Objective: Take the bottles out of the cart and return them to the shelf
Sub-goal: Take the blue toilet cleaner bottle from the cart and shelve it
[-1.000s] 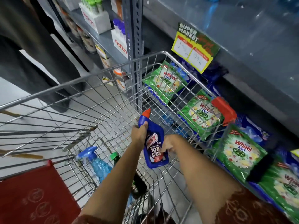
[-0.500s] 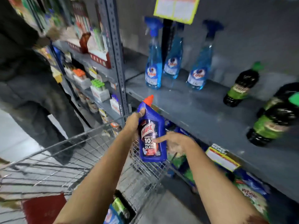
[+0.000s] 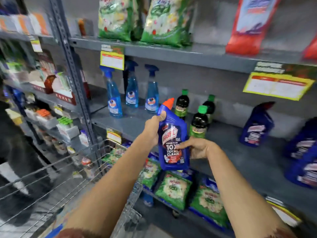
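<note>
A blue Harpic bottle (image 3: 173, 143) with a red cap is held upright in the air in front of the grey middle shelf (image 3: 137, 122). My left hand (image 3: 152, 129) grips its neck and left side. My right hand (image 3: 199, 148) holds its right side, thumb across the label. The wire cart (image 3: 68, 170) is at the lower left, below my arms. On the shelf stand three blue spray bottles (image 3: 132, 93), three dark green-capped bottles (image 3: 199, 124) and more blue Harpic bottles (image 3: 257, 126) to the right.
Green detergent bags (image 3: 173, 189) fill the lower shelf, and more bags (image 3: 164, 19) sit on the top shelf. Yellow price tags (image 3: 112, 60) hang from shelf edges. A person in dark clothes (image 3: 15, 152) stands at the left beside the cart.
Both hands have lifted the Harpic bottle out of the cart and up to the level of the middle shelf. My view has tilted up from the cart to the shelves.
</note>
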The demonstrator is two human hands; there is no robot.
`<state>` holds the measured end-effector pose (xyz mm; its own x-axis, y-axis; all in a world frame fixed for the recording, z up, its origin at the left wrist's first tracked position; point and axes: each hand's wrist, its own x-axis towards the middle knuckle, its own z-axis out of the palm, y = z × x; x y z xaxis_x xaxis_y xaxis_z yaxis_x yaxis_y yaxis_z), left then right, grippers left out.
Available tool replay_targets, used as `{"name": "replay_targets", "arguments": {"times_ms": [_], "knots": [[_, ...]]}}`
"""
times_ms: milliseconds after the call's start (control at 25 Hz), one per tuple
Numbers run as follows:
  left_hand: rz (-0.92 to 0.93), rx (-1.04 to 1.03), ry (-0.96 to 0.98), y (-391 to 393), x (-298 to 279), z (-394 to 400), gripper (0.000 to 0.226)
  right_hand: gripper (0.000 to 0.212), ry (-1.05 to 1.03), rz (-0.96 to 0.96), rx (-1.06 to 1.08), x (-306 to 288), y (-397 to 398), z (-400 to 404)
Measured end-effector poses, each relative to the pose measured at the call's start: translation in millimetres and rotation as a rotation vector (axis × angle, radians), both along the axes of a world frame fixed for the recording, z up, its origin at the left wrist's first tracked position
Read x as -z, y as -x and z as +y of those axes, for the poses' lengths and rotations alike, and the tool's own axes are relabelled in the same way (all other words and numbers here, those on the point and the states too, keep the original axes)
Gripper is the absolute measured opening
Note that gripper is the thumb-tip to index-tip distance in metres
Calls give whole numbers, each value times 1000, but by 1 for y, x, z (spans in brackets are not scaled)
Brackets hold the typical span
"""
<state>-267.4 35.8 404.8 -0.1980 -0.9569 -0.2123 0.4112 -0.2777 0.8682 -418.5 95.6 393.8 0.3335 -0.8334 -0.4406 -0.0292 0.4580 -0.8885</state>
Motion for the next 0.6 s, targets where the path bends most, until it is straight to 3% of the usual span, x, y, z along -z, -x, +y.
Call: {"name": "replay_targets", "arguments": {"times_ms": [40, 160, 200, 320, 600], "knots": [[6, 22, 11, 18, -1, 7, 20, 45, 1, 1, 41, 5, 18, 8], [-21, 74, 31, 74, 1, 24, 37, 13, 35, -15, 220, 12, 64, 33], [-38, 96, 40, 94, 3, 30, 41, 18, 53, -19, 298, 15, 80, 42], [-129, 142, 122, 143, 5, 48, 17, 24, 146, -12, 449, 29, 122, 63], [-256, 309, 325, 221, 28, 57, 13, 37, 309, 144, 776, 60, 182, 84]]}}
